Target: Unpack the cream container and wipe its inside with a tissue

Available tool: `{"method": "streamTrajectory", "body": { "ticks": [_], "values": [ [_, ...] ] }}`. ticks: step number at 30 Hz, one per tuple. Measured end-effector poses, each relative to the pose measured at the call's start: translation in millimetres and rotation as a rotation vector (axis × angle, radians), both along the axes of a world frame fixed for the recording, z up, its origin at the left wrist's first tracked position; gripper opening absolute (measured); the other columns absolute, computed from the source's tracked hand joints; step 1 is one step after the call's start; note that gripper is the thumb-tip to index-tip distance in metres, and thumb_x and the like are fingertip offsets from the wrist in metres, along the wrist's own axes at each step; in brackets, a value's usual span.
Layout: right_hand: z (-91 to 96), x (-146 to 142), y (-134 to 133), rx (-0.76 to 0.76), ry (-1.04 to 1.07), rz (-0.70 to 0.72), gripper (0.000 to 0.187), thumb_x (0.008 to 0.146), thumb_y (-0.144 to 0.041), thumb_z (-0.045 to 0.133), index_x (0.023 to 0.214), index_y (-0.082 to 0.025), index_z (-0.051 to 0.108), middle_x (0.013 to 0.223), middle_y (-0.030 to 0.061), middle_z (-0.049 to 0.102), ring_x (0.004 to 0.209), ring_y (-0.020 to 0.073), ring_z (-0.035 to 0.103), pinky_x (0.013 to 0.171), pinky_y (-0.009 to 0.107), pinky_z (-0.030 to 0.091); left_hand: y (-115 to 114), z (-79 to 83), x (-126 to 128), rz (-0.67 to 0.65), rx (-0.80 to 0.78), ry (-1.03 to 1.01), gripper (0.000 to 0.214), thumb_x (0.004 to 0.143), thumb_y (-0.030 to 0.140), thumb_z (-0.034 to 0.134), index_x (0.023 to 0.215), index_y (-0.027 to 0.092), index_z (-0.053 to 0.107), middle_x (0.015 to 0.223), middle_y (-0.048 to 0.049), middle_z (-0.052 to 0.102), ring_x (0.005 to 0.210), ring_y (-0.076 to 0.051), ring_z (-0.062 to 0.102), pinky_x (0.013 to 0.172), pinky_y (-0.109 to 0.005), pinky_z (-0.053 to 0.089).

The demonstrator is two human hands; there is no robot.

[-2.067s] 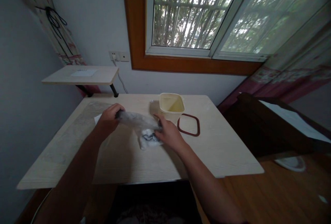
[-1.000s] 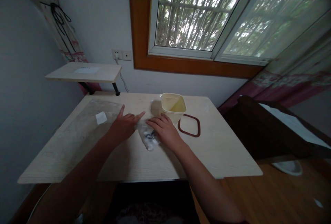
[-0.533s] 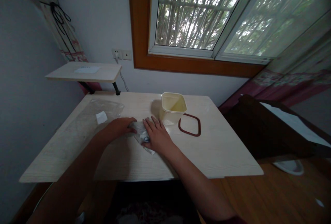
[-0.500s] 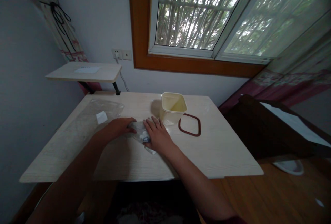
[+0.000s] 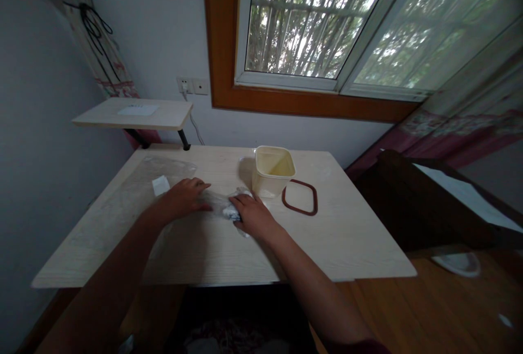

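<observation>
Pale counter (image 5: 327,245), cream tub (image 5: 273,177) at two o'clock from centre.
Our left hand (image 5: 184,197), at nine o'clock, has thumb and fingers apart; our right hand (image 5: 255,218), at three, covers the crumpled clear bag (image 5: 229,211) at centre, its grip hidden. If slick plastic slips, it could spring open, or our knuckles knock the tub.
</observation>
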State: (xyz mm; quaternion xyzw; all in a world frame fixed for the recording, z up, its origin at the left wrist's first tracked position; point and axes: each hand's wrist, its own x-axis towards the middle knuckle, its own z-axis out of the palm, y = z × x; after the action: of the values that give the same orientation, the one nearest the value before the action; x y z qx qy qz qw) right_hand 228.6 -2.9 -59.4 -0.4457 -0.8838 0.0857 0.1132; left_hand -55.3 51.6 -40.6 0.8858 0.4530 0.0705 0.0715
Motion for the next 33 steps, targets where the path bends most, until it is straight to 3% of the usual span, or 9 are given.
{"method": "streamTrajectory", "body": {
  "ticks": [4, 7, 9, 12, 16, 20, 24, 28, 33],
  "values": [
    [-0.8, -2.6, 1.0, 0.009, 0.006, 0.005, 0.066, 0.084, -0.025, 0.072, 0.146, -0.014, 0.051, 0.141, 0.0168, 0.060, 0.134, 0.0296, 0.051, 0.122, 0.050, 0.023, -20.5, 2.0, 29.9, -0.106, 0.077, 0.052, 0.097, 0.074, 0.079, 0.065, 0.150, 0.021, 0.047, 0.148, -0.0209, 0.053, 0.138, -0.038, 0.047, 0.119, -0.060, 0.023],
    [-2.3, -3.2, 1.5, 0.008, 0.020, 0.002, 0.067, 0.084, -0.026, 0.071, 0.146, -0.014, 0.050, 0.139, 0.0169, 0.061, 0.133, 0.0295, 0.052, 0.122, 0.052, 0.023, -32.1, -5.4, 53.7, -0.134, 0.073, 0.102, 0.097, 0.076, 0.073, 0.069, 0.152, 0.021, 0.041, 0.143, -0.0199, 0.057, 0.135, -0.037, 0.050, 0.120, -0.060, 0.018],
    [-3.4, -2.3, 1.3, 0.006, 0.031, 0.000, 0.068, 0.083, -0.026, 0.072, 0.147, -0.015, 0.050, 0.138, 0.0166, 0.061, 0.132, 0.0294, 0.053, 0.122, 0.052, 0.023, -35.4, -12.4, 65.9, -0.098, 0.083, 0.147, 0.090, 0.080, 0.066, 0.072, 0.151, 0.021, 0.042, 0.132, -0.0179, 0.062, 0.125, -0.035, 0.057, 0.120, -0.059, 0.021],
    [-6.2, 1.1, 1.3, 0.010, 0.048, 0.009, 0.064, 0.084, -0.025, 0.074, 0.144, -0.018, 0.053, 0.137, 0.0152, 0.062, 0.131, 0.0288, 0.053, 0.121, 0.052, 0.024, -35.6, -20.5, 76.0, -0.035, 0.080, 0.186, 0.079, 0.084, 0.055, 0.072, 0.149, 0.018, 0.044, 0.125, -0.0186, 0.061, 0.115, -0.034, 0.059, 0.107, -0.050, 0.040],
    [-10.7, 8.4, 3.3, 0.024, 0.051, 0.037, 0.051, 0.086, -0.019, 0.072, 0.136, -0.022, 0.061, 0.134, 0.0116, 0.064, 0.130, 0.0269, 0.054, 0.121, 0.051, 0.024, -34.1, -24.3, 75.8, 0.016, 0.059, 0.209, 0.046, 0.091, 0.031, 0.066, 0.133, 0.017, 0.054, 0.122, -0.0173, 0.059, 0.107, -0.030, 0.061, 0.083, -0.038, 0.052],
    [-7.5, 15.7, 4.0, 0.015, 0.047, 0.052, 0.044, 0.086, -0.013, 0.068, 0.129, -0.021, 0.064, 0.129, 0.0101, 0.067, 0.128, 0.0253, 0.056, 0.120, 0.048, 0.026, -33.6, -27.8, 68.8, 0.031, 0.000, 0.226, 0.024, 0.090, 0.021, 0.061, 0.114, 0.017, 0.059, 0.115, -0.0152, 0.062, 0.097, -0.027, 0.065, 0.077, -0.035, 0.052],
    [5.6, 16.7, -1.7, 0.037, 0.062, 0.066, 0.049, 0.085, -0.011, 0.064, 0.133, -0.022, 0.062, 0.133, 0.0100, 0.066, 0.131, 0.0246, 0.055, 0.123, 0.049, 0.021, -34.1, -32.2, 65.2, 0.021, -0.044, 0.244, 0.023, 0.093, 0.020, 0.053, 0.115, 0.018, 0.058, 0.106, -0.0132, 0.069, 0.096, -0.027, 0.068, 0.079, -0.036, 0.053],
    [15.7, 5.7, -8.6, 0.117, 0.115, 0.058, 0.067, 0.084, -0.023, 0.069, 0.148, -0.021, 0.049, 0.150, 0.0131, 0.053, 0.141, 0.0284, 0.044, 0.125, 0.053, 0.013, -35.6, -33.3, 67.8, -0.022, -0.031, 0.190, 0.030, 0.093, 0.020, 0.051, 0.123, 0.016, 0.058, 0.106, -0.0159, 0.071, 0.099, -0.029, 0.069, 0.084, -0.039, 0.053],
    [3.5, -11.0, -4.4, 0.080, 0.071, 0.057, 0.063, 0.090, -0.037, 0.066, 0.146, -0.015, 0.049, 0.139, 0.0150, 0.061, 0.130, 0.0280, 0.054, 0.124, 0.051, 0.019, -35.4, -32.4, 70.2, -0.033, -0.049, 0.166, 0.030, 0.094, 0.027, 0.054, 0.122, 0.016, 0.060, 0.108, -0.0164, 0.072, 0.101, -0.030, 0.069, 0.088, -0.040, 0.052]
  ]
}}
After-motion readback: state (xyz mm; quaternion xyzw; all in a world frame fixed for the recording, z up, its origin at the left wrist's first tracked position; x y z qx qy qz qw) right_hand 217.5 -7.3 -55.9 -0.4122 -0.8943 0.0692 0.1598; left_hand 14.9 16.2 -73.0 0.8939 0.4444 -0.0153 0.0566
